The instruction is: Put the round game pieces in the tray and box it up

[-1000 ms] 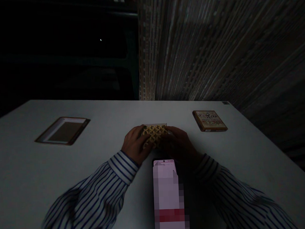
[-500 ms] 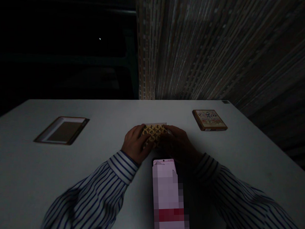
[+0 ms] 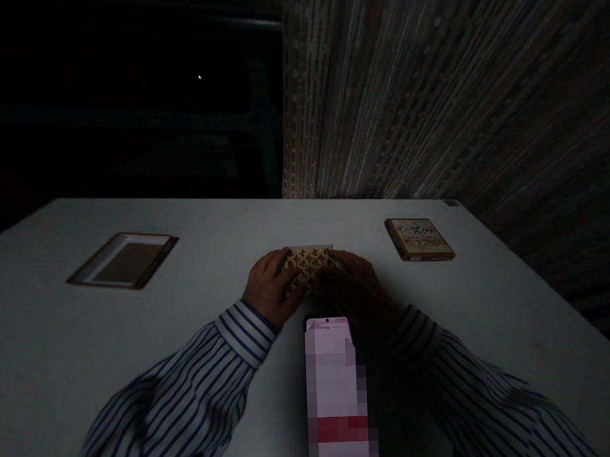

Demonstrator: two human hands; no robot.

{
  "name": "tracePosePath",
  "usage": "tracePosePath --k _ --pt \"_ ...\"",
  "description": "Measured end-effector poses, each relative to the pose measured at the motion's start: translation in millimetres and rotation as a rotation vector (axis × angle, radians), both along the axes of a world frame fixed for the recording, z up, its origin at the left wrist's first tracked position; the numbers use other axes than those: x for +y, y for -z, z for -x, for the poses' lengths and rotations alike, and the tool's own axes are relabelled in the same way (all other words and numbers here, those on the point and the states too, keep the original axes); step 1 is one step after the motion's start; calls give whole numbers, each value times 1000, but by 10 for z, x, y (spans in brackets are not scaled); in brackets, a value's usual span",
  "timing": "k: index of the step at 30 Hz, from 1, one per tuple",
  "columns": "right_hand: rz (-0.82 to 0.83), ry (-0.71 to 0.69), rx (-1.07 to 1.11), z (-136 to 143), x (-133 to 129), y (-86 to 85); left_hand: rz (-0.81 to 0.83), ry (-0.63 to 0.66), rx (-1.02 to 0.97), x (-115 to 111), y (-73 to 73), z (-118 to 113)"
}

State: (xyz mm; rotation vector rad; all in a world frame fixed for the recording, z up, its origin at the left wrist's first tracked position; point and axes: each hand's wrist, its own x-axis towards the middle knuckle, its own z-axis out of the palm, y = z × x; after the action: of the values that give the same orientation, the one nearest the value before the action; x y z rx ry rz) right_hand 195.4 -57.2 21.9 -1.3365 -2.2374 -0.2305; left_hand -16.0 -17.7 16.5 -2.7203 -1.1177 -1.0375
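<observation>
Between my hands at the middle of the table lies a small box of Chinese chess pieces (image 3: 309,262), round and yellowish with dark characters, set in rows. My left hand (image 3: 274,287) grips the box's left side, its thumb lying over the near pieces. On the opposite side, my right hand (image 3: 360,286) holds the box, with its fingers and thumb in deep shadow. The box's near edge is hidden by the thumbs. Just below my hands rests a lit phone (image 3: 328,327), its screen mostly pixelated.
On the white table (image 3: 199,345), an open shallow box part (image 3: 131,262) with a brown-edged rim lies at the left. A flat box with a printed cover (image 3: 419,239) is at the right. A string curtain (image 3: 405,98) hangs beyond the table's far edge.
My hands and the box of pieces stay in place. The string curtain behind the table has shifted slightly.
</observation>
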Motion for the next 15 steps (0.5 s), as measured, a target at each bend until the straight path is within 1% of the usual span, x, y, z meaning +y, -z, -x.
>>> tracePosePath --k 9,15 --pt "-11 7 18 21 -35 -39 10 10 -2 -4 -17 -2" --pt "-15 12 -1 12 -18 -26 9 4 10 -6 -12 -2"
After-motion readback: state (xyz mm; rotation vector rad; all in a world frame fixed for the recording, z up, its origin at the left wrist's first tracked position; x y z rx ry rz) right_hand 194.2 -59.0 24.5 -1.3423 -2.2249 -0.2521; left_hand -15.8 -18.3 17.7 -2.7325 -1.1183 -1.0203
